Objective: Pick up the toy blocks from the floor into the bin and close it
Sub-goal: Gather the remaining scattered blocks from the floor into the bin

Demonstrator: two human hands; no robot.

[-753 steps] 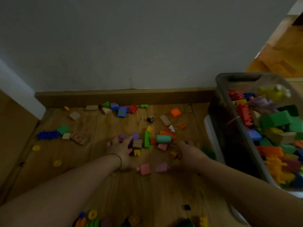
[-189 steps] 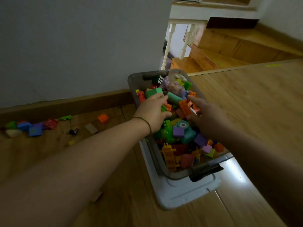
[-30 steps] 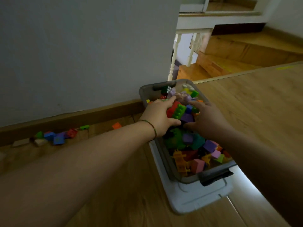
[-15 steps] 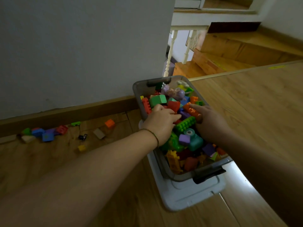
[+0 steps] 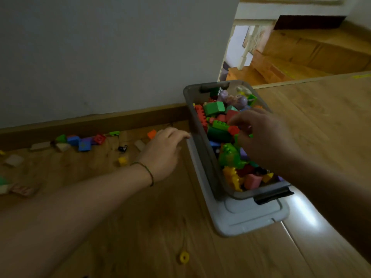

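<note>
Grey plastic bin, nearly full, has the right hand above it, fingers curled, hold unclear, while the empty, relaxed left hand has swung out toward coloured toy blocks scattered on the wooden floor: gathering continues.

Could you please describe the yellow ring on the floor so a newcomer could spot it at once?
Start at the grey bin standing on its pale lid. From the lid's near corner, look left and towards the camera. The yellow ring lies alone on the wooden floor, round with a hole, apart from the blocks by the skirting.
</note>
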